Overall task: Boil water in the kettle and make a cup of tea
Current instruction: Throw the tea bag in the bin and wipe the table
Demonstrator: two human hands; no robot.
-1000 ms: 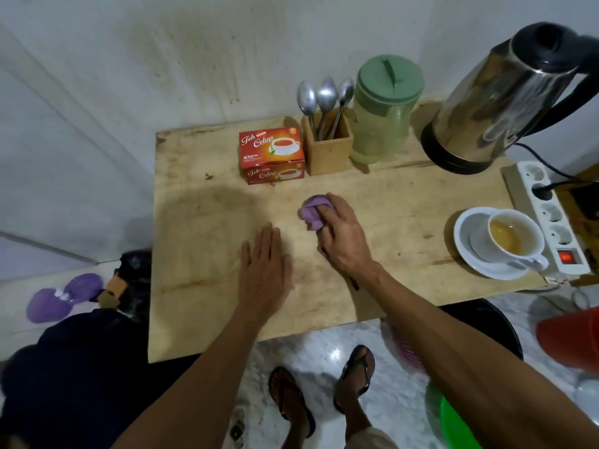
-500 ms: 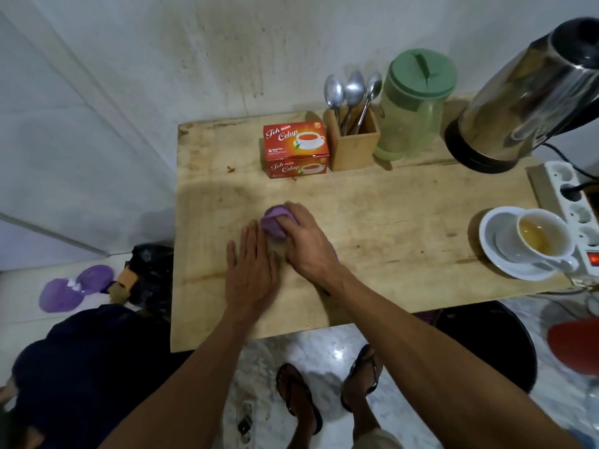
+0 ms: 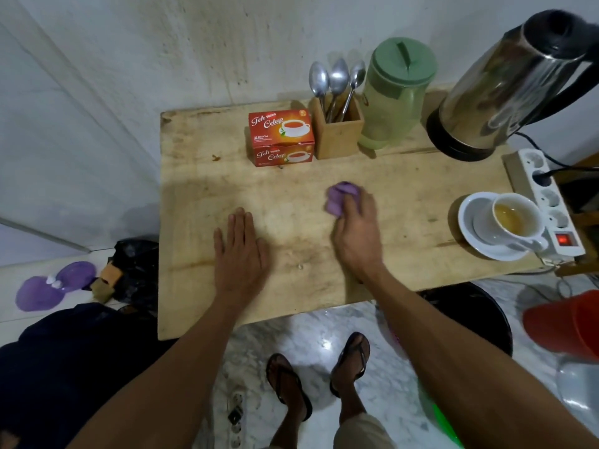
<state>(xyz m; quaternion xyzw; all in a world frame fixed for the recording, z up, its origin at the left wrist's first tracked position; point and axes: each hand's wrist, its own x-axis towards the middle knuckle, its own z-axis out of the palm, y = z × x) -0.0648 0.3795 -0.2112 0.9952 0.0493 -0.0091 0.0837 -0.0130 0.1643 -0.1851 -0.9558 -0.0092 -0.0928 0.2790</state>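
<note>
My right hand (image 3: 356, 231) grips a bunched purple cloth (image 3: 338, 199) against the middle of the wooden table (image 3: 201, 189). My left hand (image 3: 240, 251) lies flat on the table, fingers straight, to the left of it. A white cup of tea (image 3: 515, 218) stands on a white saucer (image 3: 470, 228) at the right edge. The steel kettle (image 3: 509, 89) sits on its base at the back right. A red tea box (image 3: 281, 137) stands at the back middle.
A wooden holder (image 3: 338, 131) with three spoons and a green lidded jug (image 3: 393, 95) stand between box and kettle. A white power strip (image 3: 551, 202) with a lit red switch lies at the right edge. Below are my sandalled feet, a red bucket (image 3: 570, 322) and a black bin.
My right hand has slid the purple cloth to the right across the table, away from my left hand. The left hand stays flat in place.
</note>
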